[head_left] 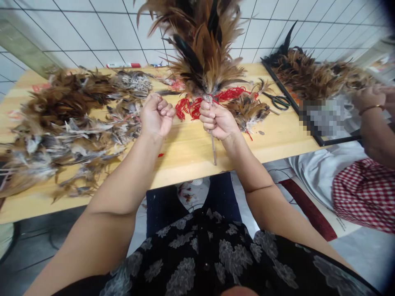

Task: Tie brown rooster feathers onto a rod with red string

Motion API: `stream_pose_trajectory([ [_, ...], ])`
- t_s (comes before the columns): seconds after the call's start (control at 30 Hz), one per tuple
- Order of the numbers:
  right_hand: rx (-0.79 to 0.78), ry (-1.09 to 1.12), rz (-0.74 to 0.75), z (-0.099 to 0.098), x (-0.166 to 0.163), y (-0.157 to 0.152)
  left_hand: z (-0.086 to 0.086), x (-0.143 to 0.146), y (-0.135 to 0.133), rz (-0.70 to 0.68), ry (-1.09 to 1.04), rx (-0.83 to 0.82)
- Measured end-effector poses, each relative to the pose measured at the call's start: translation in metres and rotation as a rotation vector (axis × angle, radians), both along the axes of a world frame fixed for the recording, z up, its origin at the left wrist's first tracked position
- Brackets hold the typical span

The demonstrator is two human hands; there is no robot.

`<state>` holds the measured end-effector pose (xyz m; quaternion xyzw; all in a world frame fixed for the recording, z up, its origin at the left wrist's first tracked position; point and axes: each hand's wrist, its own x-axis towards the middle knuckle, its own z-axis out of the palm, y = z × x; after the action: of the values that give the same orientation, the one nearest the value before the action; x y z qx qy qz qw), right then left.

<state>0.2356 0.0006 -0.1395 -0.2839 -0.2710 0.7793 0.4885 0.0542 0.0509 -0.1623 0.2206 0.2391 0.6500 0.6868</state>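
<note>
The surface (185,164) spans the frame, a feather pile (68,98) at left. The bundle (212,57) rises top centre. The right hand (219,119), centre, wraps its stick (214,148) tightly; the left hand (157,115), left of centre, is curled closed, contents unclear. Red thread (189,109) lies between. Binding seems in hand; next calls for steady stick, taut thread.

Red-and-white marker (123,65) is just lying near the back edge of the wooden table (185,148), right by a white tiled wall (82,31). Some checked cloth (367,191) over on the right too.
</note>
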Motion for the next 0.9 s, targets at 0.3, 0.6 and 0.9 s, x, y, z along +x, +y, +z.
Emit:
stream_pose_trajectory([
  [0.3,0.04,-0.057,-0.036,-0.007,0.003,0.004,0.004,-0.015,0.0,0.051,0.049,0.088],
  [0.6,0.035,-0.206,-0.124,-0.002,-0.003,0.003,0.006,-0.016,-0.007,0.051,0.016,0.163],
  [0.9,0.122,-0.432,-0.291,-0.015,-0.006,0.02,0.024,-0.008,-0.04,-0.01,0.047,0.222],
])
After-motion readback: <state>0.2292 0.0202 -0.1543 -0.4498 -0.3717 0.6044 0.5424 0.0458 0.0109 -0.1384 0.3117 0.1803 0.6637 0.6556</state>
